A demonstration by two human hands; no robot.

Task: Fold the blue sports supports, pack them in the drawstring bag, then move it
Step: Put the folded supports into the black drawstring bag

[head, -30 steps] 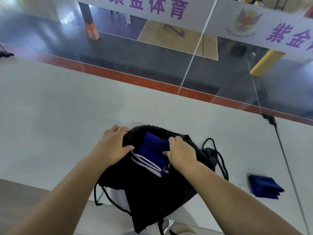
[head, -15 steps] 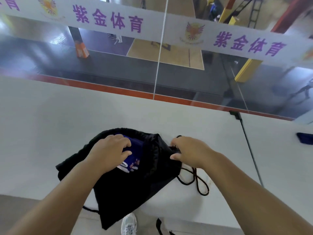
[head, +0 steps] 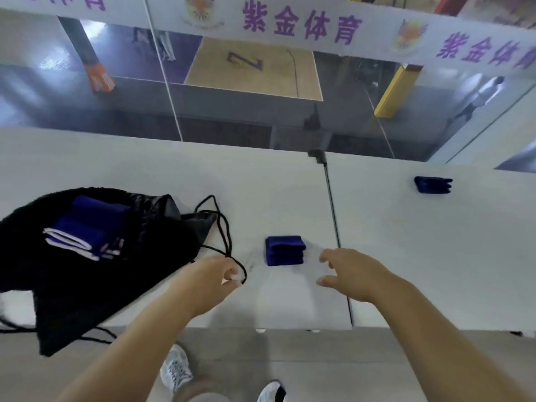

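Banner [head: 301,23] along the glass partition, far beyond both hands: purple characters 紫金体育, repeated at the right edge, with a winged emblem between the repeats. Court floor behind the glass carries a dark mark resembling "Z".

Left hand [head: 213,278]: fingers curled, pinching the black drawstring cord [head: 224,227] where its loop ends. The cord runs up and left from this hand to the black drawstring bag [head: 95,274], which lies on the white table [head: 420,242] with its lower part hanging over the near edge. Folded blue supports [head: 87,227] with white edging show in the open bag mouth, to the left of the left hand.

Right hand [head: 355,274]: open, fingers spread, holding nothing, hovering above the table. One folded blue support [head: 285,250] lies just ahead of the gap between the hands, nearer the right fingertips; contact cannot be determined. Another folded blue support [head: 433,184] lies well beyond and right of the right hand.

A dark seam [head: 333,216] divides the tabletop, passing under the right hand
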